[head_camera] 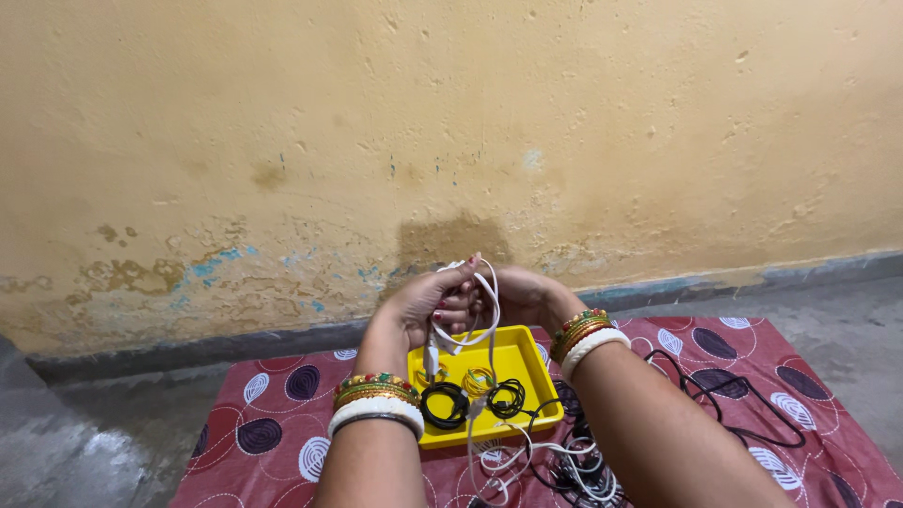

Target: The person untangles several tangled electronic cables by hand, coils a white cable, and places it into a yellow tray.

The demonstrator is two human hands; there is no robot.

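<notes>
White cable is gripped by both hands, its lower end lost among tangled cords.

Soft even daylight, sharp, faint shadows

You hold a white cable above a bright yellow tray, which carries black coiled cables and one yellow coil. Your wrists wear bangles in white, gold, red and green. The cloth is dark red, printed with white and purple leaf ovals. The wall is patchy ochre yellow with flecks of blue.
</notes>
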